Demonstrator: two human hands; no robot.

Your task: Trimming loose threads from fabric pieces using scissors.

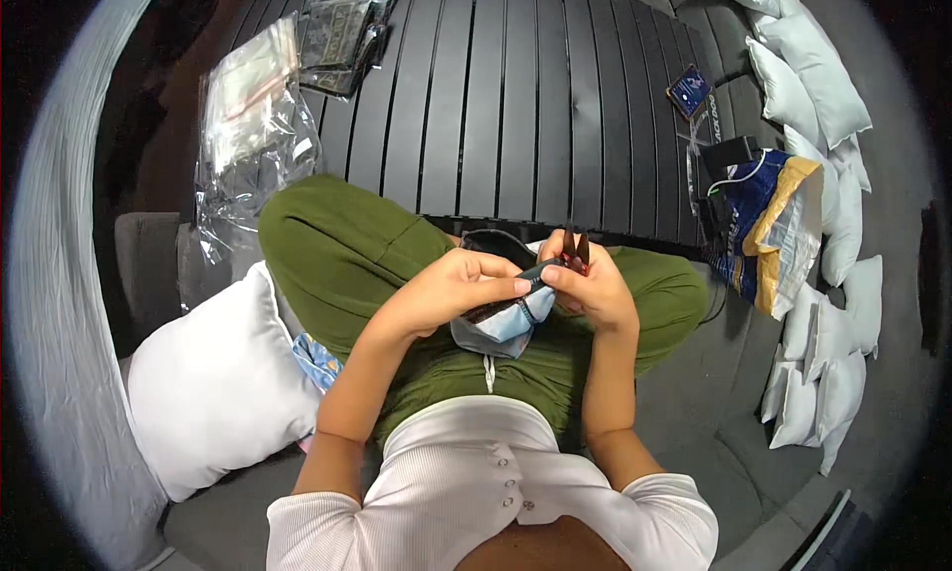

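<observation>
A small fabric piece, light blue and grey with a dark edge band, is held over my lap. My left hand is closed, pinching the band between thumb and fingers. On the other side, my right hand is closed with its thumb on the same band. A small dark-red tool with two pointed prongs, like thread snips, sticks up from my right fingers. Its lower part is hidden by the hand. Part of the fabric hangs below in folds, and a dark flap of it shows behind my fingers.
Ahead stands a black slatted table with clear plastic packets and dark packets at its left. A white cushion lies left of me. To the right are a blue-and-yellow bag, a black charger and several small white pillows.
</observation>
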